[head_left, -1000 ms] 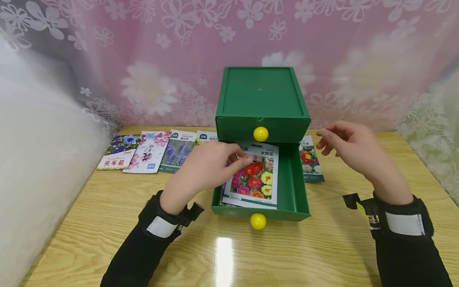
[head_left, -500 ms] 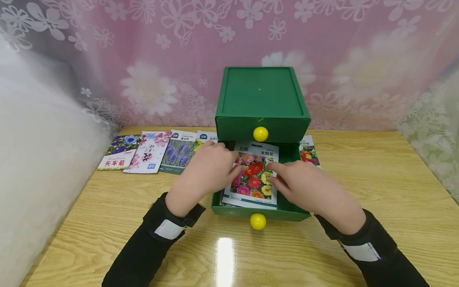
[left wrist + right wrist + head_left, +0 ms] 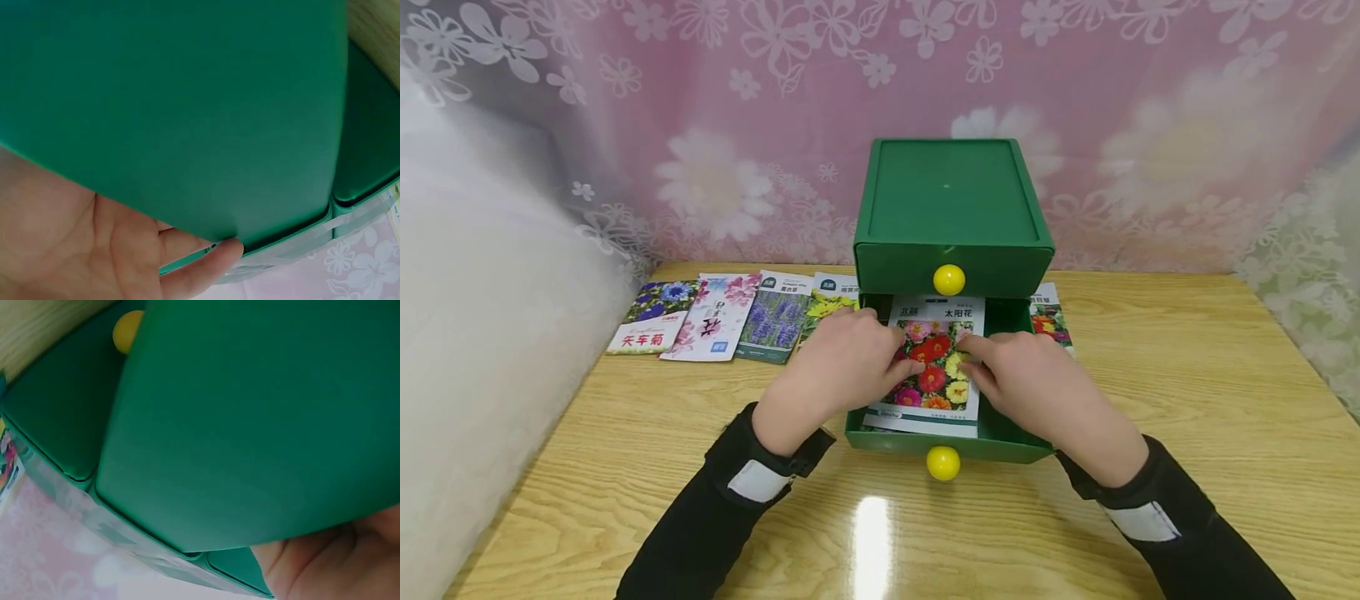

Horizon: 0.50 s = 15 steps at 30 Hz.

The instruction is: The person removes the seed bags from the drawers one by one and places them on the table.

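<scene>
A seed packet [image 3: 936,421] printed with red, pink and yellow flowers lies face up in the pulled-out lower drawer [image 3: 1007,450] of a small green drawer box [image 3: 951,192]. Edges of other packets show beneath its lower left. My left hand [image 3: 850,358] reaches over the drawer's left wall, thumb and fingertips on the packet's left part. From the other side, my right hand [image 3: 1033,383] rests its index finger and thumb on the packet's right part. Green drawer walls fill most of both wrist views, with part of my left hand [image 3: 125,250] and right hand [image 3: 337,562] below.
Left of the box, several seed packets lie in an overlapping row, among them a lavender one [image 3: 772,323] and a blue-flowered one [image 3: 655,317]. Another packet [image 3: 1051,321] sticks out at its right. The upper drawer, with a yellow knob [image 3: 949,280], is closed. A floral curtain [image 3: 805,125] hangs behind.
My right hand has come left from above the table into the drawer and onto the packet. My left hand has moved slightly down on the packet's left part; the packet stays nearly in place.
</scene>
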Tool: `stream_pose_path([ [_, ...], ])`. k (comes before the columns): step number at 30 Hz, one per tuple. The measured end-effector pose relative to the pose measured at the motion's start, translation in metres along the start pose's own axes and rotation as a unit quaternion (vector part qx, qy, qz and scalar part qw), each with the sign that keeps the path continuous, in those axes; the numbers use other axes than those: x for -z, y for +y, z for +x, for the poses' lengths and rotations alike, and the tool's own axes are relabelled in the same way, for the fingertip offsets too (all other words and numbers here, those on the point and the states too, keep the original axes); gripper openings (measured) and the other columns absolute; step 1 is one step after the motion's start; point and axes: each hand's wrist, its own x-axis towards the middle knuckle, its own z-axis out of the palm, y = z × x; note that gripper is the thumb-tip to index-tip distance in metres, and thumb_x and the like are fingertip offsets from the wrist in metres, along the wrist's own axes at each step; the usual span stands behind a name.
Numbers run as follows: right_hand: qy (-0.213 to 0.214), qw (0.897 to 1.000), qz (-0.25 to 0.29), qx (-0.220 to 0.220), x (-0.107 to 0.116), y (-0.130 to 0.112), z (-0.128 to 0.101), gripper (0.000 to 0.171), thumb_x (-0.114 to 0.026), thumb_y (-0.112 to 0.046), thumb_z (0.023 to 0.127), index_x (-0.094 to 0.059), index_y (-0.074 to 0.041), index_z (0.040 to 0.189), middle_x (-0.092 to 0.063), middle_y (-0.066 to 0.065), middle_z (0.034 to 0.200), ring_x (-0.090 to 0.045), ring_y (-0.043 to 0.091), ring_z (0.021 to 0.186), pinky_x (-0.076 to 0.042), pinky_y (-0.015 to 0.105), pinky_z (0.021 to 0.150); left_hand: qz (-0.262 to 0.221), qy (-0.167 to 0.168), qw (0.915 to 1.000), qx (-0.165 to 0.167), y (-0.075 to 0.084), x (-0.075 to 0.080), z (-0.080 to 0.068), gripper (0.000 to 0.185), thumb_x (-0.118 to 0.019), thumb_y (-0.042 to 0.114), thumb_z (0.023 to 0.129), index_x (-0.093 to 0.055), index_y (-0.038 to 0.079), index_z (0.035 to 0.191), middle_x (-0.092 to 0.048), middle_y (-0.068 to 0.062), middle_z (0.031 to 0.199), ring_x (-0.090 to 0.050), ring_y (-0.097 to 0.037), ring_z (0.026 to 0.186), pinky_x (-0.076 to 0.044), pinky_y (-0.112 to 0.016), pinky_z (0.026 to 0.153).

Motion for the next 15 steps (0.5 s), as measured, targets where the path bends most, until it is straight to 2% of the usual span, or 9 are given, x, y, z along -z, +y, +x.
stream_pose_path([
  [2,0.014,1.0,0.017,-0.004,-0.001,0.001,0.001,0.023,-0.073,-0.018,0.092,-0.074,-0.005,0.112,-0.067,0.002,0.076,-0.051,0.011,0.058,-0.047,0.027,0.055,-0.008,-0.008,0.9999,0.003,-0.001,0.0,0.001,0.044,-0.06,0.053,0.096,-0.06,0.018,0.069,-0.049,0.004,0.056,-0.05,-0.014,0.057,-0.043,-0.027,0.055],
  [5,0.039,0.998,0.05,-0.014,-0.002,0.004,0.003,0.021,-0.076,-0.015,0.09,-0.076,-0.005,0.109,-0.067,0.001,0.076,-0.053,0.01,0.059,-0.046,0.028,0.056,-0.01,-0.016,0.9998,0.005,-0.001,0.0,0.002,0.041,-0.06,0.053,0.096,-0.067,0.017,0.079,-0.05,0.004,0.058,-0.05,-0.013,0.057,-0.043,-0.026,0.054],
  [9,0.054,0.988,0.13,-0.062,0.002,0.011,0.004,0.02,-0.076,-0.013,0.089,-0.076,-0.008,0.108,-0.069,0.001,0.078,-0.059,0.011,0.064,-0.048,0.031,0.058,-0.017,-0.025,0.9995,0.006,-0.002,0.001,0.003,0.038,-0.06,0.052,0.097,-0.07,0.016,0.095,-0.052,0.004,0.061,-0.052,-0.012,0.058,-0.042,-0.025,0.053],
  [11,0.044,0.975,0.191,-0.102,0.007,0.015,0.003,0.021,-0.073,-0.013,0.092,-0.075,-0.008,0.112,-0.07,0.003,0.085,-0.061,0.014,0.067,-0.05,0.032,0.061,-0.019,-0.027,0.9994,0.006,-0.001,0.001,0.003,0.037,-0.06,0.052,0.097,-0.069,0.015,0.098,-0.053,0.004,0.062,-0.052,-0.012,0.059,-0.043,-0.025,0.053],
  [15,0.013,0.935,0.309,-0.175,0.017,0.023,0.001,0.025,-0.065,-0.014,0.097,-0.069,-0.006,0.121,-0.068,0.008,0.1,-0.061,0.021,0.076,-0.051,0.032,0.068,-0.023,-0.025,0.9994,0.005,-0.002,0.001,0.004,0.037,-0.056,0.051,0.099,-0.069,0.016,0.101,-0.054,0.005,0.064,-0.053,-0.011,0.06,-0.042,-0.024,0.053],
])
